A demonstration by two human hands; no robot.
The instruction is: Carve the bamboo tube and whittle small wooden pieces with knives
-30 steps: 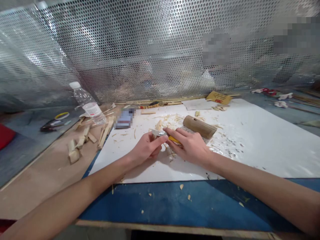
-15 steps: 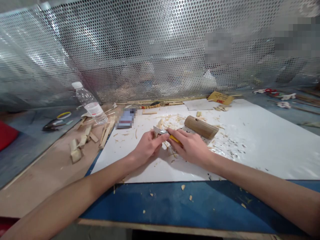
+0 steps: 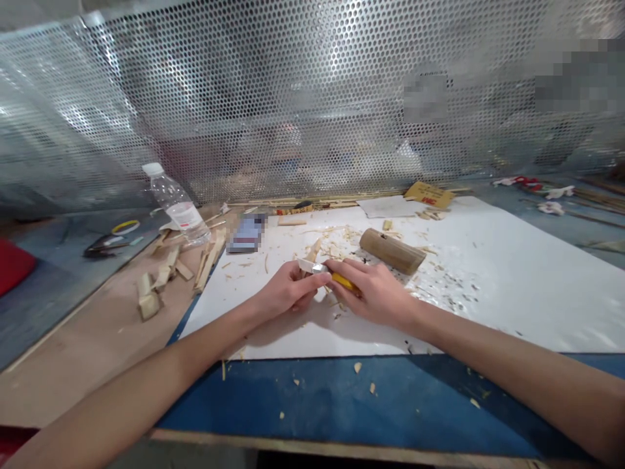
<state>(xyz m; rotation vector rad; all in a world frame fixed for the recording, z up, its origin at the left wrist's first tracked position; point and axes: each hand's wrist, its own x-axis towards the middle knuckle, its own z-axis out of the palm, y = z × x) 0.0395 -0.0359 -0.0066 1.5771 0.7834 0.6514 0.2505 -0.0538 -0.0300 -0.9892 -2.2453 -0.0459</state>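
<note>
My right hand (image 3: 381, 293) is closed around the yellow handle of a utility knife (image 3: 346, 281). The blade points left, across the front of my left hand (image 3: 286, 290). That hand is closed on a small pale piece of wood (image 3: 314, 249), whose tip sticks out beyond the blade. My left thumb presses near the metal neck of the knife. Most of the wood is hidden by my fingers. Curled shavings (image 3: 336, 247) lie around and under both hands on the white board (image 3: 512, 293). A bamboo section (image 3: 392, 251) rests just beyond my right hand.
A phone (image 3: 247, 233) and a plastic bottle (image 3: 178, 207) are at the left, near wood offcuts (image 3: 146, 296). A yellow card (image 3: 428, 195) lies at the back. Behind stands a perforated metal screen (image 3: 293, 85). The blue table edge (image 3: 327, 410) is nearest me.
The knife and both hands have shifted slightly down, toward me. More of the wood piece's tip shows beyond the blade now. Other things stay in place.
</note>
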